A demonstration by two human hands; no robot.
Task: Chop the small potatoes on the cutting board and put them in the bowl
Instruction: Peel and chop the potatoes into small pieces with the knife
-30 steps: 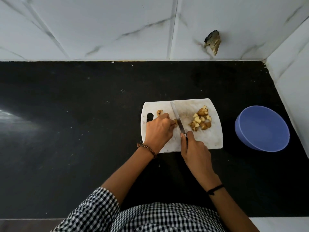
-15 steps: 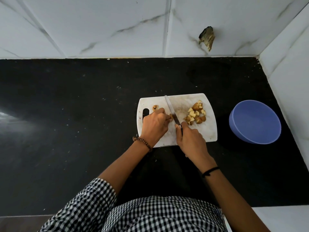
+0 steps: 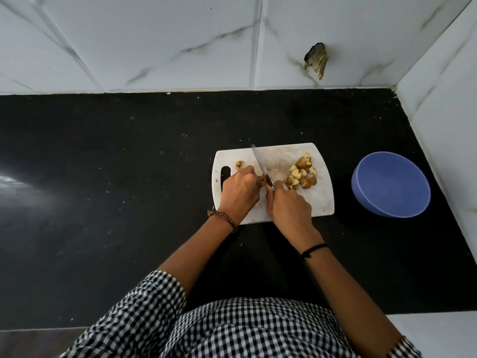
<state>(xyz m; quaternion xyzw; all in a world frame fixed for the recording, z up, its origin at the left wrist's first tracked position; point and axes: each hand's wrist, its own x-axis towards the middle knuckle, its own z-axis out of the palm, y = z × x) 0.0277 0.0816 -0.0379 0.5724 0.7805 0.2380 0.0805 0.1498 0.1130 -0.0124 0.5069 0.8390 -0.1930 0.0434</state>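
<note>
A white cutting board [image 3: 317,202] lies on the black counter. My left hand [image 3: 240,193] pinches a small potato [image 3: 263,180] at the board's middle left. My right hand [image 3: 287,206] grips a knife [image 3: 259,164] by its handle, the blade lying against that potato and pointing away from me. A pile of chopped potato pieces [image 3: 300,174] sits on the board's right half. One whole small potato [image 3: 240,164] lies near the board's handle slot. The blue bowl [image 3: 391,184] stands to the right of the board, and nothing shows inside it.
The black counter [image 3: 116,189] stretches wide to the left. White marble tile walls close the back and the right side, close to the bowl. A broken hole [image 3: 316,59] marks the back wall. The counter's front edge runs by my checked shirt.
My right hand has slid forward along the board with the knife, closer to the potato under my left hand. The view has shifted a little; the pile and bowl stay put.
</note>
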